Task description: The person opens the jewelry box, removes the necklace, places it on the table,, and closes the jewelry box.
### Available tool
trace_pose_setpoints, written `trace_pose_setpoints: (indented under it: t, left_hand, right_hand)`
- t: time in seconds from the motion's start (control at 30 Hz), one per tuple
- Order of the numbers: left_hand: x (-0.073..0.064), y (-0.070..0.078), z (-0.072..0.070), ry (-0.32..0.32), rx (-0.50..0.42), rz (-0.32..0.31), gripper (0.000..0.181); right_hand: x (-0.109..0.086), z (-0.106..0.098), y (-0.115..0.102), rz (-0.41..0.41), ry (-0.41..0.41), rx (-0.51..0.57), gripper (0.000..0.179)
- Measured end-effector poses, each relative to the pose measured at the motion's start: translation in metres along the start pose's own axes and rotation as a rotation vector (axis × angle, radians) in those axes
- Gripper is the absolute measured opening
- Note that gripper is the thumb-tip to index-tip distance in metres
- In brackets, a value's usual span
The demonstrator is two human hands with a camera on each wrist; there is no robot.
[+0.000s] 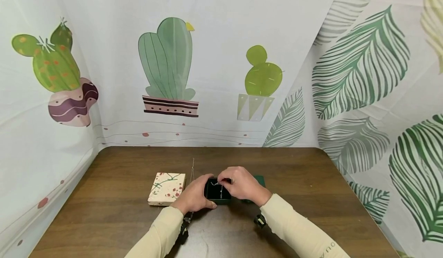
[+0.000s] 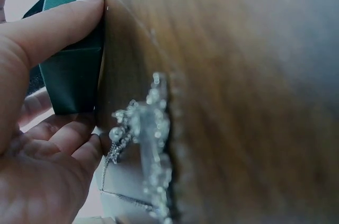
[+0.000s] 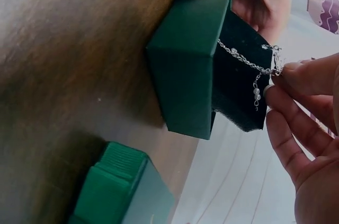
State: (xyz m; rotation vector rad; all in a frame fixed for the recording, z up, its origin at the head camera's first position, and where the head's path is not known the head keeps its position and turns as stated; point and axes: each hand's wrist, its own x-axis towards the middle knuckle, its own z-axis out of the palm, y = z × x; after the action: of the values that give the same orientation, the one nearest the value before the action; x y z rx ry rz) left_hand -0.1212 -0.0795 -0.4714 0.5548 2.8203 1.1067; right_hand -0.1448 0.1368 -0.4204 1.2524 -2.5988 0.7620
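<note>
My left hand (image 1: pixel 195 195) grips a small open green jewelry box (image 3: pixel 185 65), thumb along its near wall and fingers at the far side. A black padded insert (image 3: pixel 239 94) stands partly out past the box's rim. Over it, my right hand (image 1: pixel 241 184) pinches a thin silver chain (image 3: pixel 244 63) between thumb and index finger. Part of the chain lies across the insert, and a short end with pearl-like beads (image 3: pixel 257 96) dangles. The rest of the chain is hidden behind the fingertips.
A green box lid (image 3: pixel 114 187) lies on the wooden table (image 1: pixel 290 227), right of the box. To the left are a cream flower-patterned box (image 1: pixel 167 188) and a silver necklace (image 2: pixel 156 128) with sparkling stones, partly under my left forearm. A printed curtain (image 1: pixel 221 58) hangs behind the table.
</note>
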Motion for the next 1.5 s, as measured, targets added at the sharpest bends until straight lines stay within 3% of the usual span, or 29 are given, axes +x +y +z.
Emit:
trace_pose_setpoints:
  t: [0.23,0.4,0.57,0.77,1.1,1.3,1.5]
  left_hand:
    - [0.0,-0.002,0.001,0.006,0.003,0.01,0.096]
    - [0.0,-0.003,0.002,0.005,0.005,0.006,0.096]
    - [-0.001,-0.003,0.002,0.0,0.009,0.0,0.097]
    - [-0.002,-0.003,0.002,0.0,0.012,-0.007,0.097]
    - [-0.001,-0.002,0.003,0.006,0.001,0.007,0.096]
    - [0.0,-0.001,0.001,0.002,-0.001,0.006,0.097]
    - [0.0,-0.001,0.001,-0.004,-0.018,-0.012,0.101]
  right_hand:
    - [-0.002,0.004,0.003,-0.009,-0.023,-0.028,0.009]
    - [-0.005,0.004,0.006,-0.029,0.014,0.0,0.008]
    - [-0.008,0.001,0.01,0.087,0.044,0.022,0.012]
    - [-0.012,0.003,0.017,0.239,-0.038,0.124,0.02]
    - [-0.016,0.01,0.03,0.295,-0.115,0.328,0.026]
    - [-0.015,0.012,0.03,0.337,-0.091,0.423,0.022]
    - [-0.014,0.012,0.029,0.371,-0.071,0.439,0.022]
